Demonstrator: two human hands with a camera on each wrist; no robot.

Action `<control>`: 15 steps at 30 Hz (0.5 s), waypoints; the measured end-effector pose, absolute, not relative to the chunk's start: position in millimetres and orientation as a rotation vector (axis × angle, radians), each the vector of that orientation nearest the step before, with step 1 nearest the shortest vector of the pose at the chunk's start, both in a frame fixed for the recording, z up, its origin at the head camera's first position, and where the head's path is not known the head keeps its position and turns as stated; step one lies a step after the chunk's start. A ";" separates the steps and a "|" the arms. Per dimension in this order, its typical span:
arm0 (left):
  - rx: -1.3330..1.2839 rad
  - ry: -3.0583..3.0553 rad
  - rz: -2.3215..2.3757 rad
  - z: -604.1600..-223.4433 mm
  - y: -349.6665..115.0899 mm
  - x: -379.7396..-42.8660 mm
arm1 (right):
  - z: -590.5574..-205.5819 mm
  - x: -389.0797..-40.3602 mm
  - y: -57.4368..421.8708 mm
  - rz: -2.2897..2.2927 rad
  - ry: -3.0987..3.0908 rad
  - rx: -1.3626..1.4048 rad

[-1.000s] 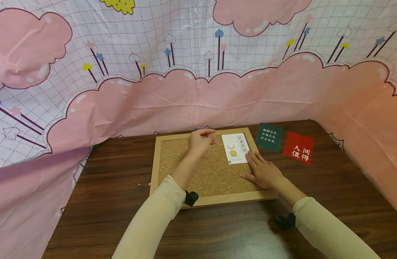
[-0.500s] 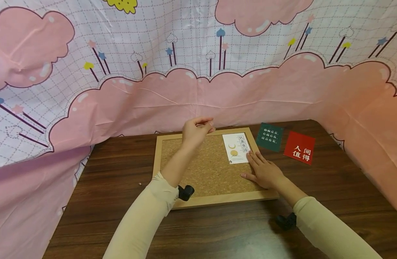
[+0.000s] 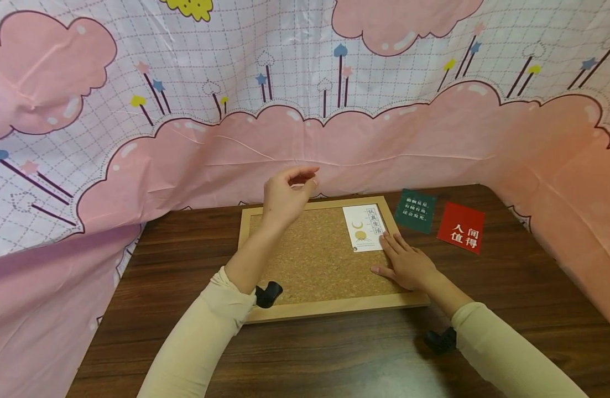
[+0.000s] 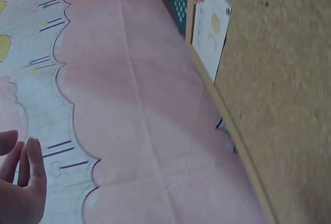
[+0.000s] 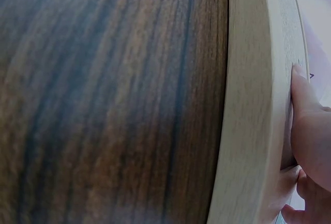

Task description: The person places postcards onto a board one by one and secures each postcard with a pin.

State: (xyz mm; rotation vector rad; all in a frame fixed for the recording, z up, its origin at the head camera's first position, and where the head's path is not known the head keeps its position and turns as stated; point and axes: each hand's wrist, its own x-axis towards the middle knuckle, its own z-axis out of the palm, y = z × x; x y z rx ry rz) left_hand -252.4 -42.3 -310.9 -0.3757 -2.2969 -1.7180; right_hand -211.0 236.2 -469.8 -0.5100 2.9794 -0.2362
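A white card [image 3: 356,229] with gold moon shapes and boxed Chinese characters lies on the upper right of a wood-framed cork board [image 3: 314,254]. At its lower left corner sits a small round pin head [image 4: 227,11]. My right hand [image 3: 409,264] rests flat with straight fingers on the board's right side, fingertips at the card's right edge. In the head view my left hand [image 3: 287,193] is raised over the board's far left edge. Its fingers are loosely bent, with a gap between thumb and forefinger and nothing seen between them.
A green card [image 3: 415,211] and a red card [image 3: 461,228] with white characters lie on the dark wooden table [image 3: 344,354], right of the board. Behind the table hangs a pink and white patterned cloth [image 3: 305,138]. Each wrist wears a black device [image 3: 269,294].
My left hand has moved left and up, away from the card, and its thumb and forefinger have spread apart. My right hand has stayed in place.
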 end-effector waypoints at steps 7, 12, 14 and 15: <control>-0.470 -2.277 -1.578 -295.9 -59.5 -242.9 | -469.2 -211.2 235.6 -0.234 2.984 -0.514; -0.476 -2.253 -1.543 -287.5 -70.0 -235.3 | -469.8 -210.9 235.7 -0.244 2.984 -0.516; -0.479 -2.243 -1.534 -284.3 -74.0 -232.4 | -470.6 -211.4 236.0 -0.244 2.983 -0.513; -0.483 -2.241 -1.524 -282.6 -76.3 -230.5 | -470.8 -211.6 236.0 -0.242 2.983 -0.516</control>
